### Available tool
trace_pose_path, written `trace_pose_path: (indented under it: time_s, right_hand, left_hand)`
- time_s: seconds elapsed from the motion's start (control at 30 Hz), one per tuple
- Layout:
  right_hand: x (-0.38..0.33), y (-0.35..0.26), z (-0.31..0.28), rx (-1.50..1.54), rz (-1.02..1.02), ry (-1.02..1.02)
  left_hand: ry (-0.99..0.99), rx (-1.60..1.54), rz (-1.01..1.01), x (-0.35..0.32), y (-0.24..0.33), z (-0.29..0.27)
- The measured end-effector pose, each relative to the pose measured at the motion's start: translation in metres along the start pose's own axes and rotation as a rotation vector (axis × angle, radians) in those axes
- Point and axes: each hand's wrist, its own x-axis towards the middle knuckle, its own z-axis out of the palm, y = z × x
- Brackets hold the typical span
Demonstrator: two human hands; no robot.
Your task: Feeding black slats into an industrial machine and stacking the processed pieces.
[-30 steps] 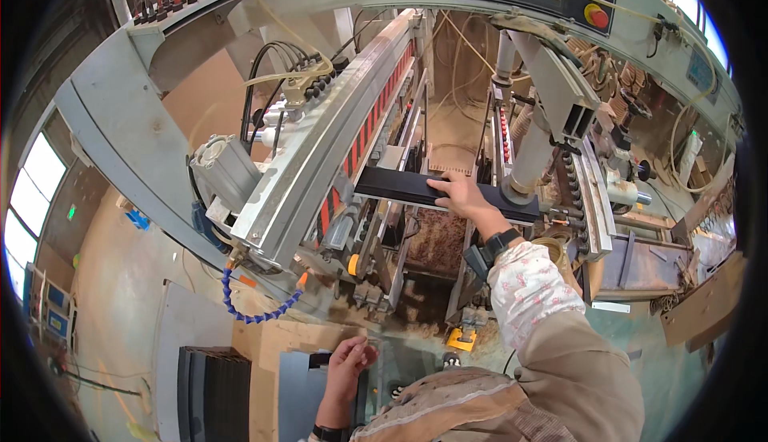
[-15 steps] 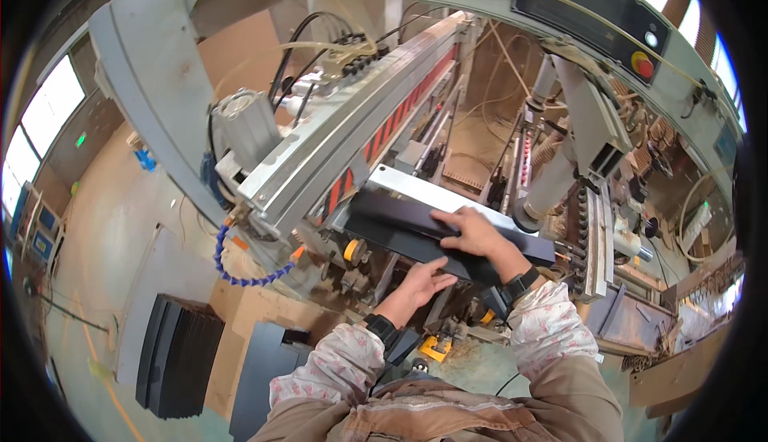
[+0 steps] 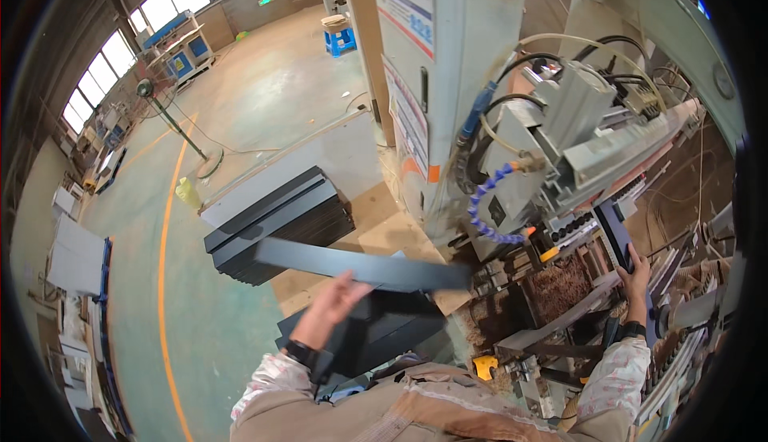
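Observation:
My left hand (image 3: 332,306) grips the lower edge of a long dark grey board (image 3: 376,268), lifted and slightly blurred by motion. The board spans from above a stack of dark boards (image 3: 276,222) toward the machine. Below it, close to my body, lies a second pile of dark boards (image 3: 392,326), partly covered by my arm and the board. On the right, my right hand (image 3: 636,276) is closed around the near end of another dark board (image 3: 614,236), which lies in the machine beside its clamping beam.
The machine (image 3: 592,154) fills the right side, with a blue segmented hose (image 3: 482,202) at its near corner. Wood chips (image 3: 560,286) lie underneath. A stand fan (image 3: 152,94) and a blue stool (image 3: 339,38) stand farther off on the floor.
The view has swung left. My left hand has left the board in the machine and moved left, now carrying a separate board. My right hand stays at the machine, gripping the board's end.

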Motion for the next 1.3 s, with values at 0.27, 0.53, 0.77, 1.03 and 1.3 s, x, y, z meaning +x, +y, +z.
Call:
trace_pose_path:
  time_s: [0.27,0.53,0.77,1.03,1.3]
  right_hand:
    - [-0.008,-0.022,0.028,-0.429,0.078,0.061]
    - [-0.004,-0.025,0.035,-0.528,0.109,0.071]
    - [-0.001,-0.009,0.042,-0.554,0.051,0.107]
    - [-0.002,-0.021,0.038,-0.539,0.151,0.063]
    - [-0.005,-0.033,0.035,-0.507,0.204,0.041]
  left_hand:
    - [0.273,-0.352,0.454,0.092,0.157,-0.194]
    - [0.607,-0.102,0.555,0.132,0.161,-0.187]
    - [0.565,0.22,0.284,0.139,0.135,-0.138]
    - [-0.351,1.861,0.012,0.192,-0.001,-0.101]
    - [-0.513,1.967,-0.016,0.171,-0.013,-0.089]
